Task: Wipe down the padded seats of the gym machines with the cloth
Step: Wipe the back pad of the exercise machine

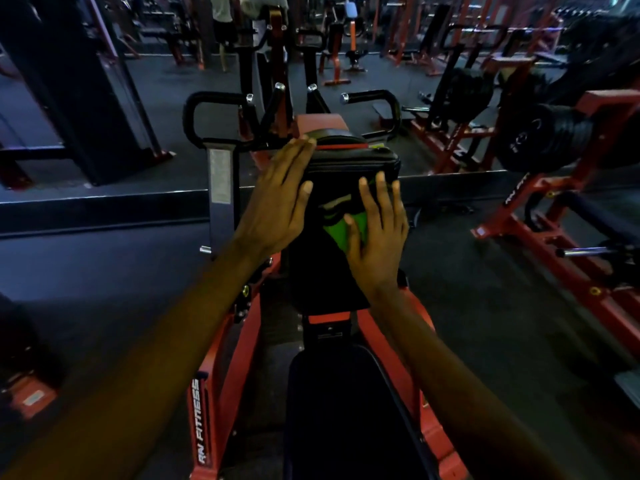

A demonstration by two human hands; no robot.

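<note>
While your right hand [377, 237] presses the green cloth [337, 230] flat against the upright black pad [323, 275], fingers [367, 199] straight and slightly spread, your left hand [280, 199] lies flat along the pad's left edge, fingers together. Seat pad [346, 410] sits below, between your forearms.

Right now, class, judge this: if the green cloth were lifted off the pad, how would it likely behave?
Probably floppy: the cloth lies creased and folded under the right hand. Likely light, since a flat hand alone holds it against the pad. It may slide if released, as the pad looks smooth.
</note>
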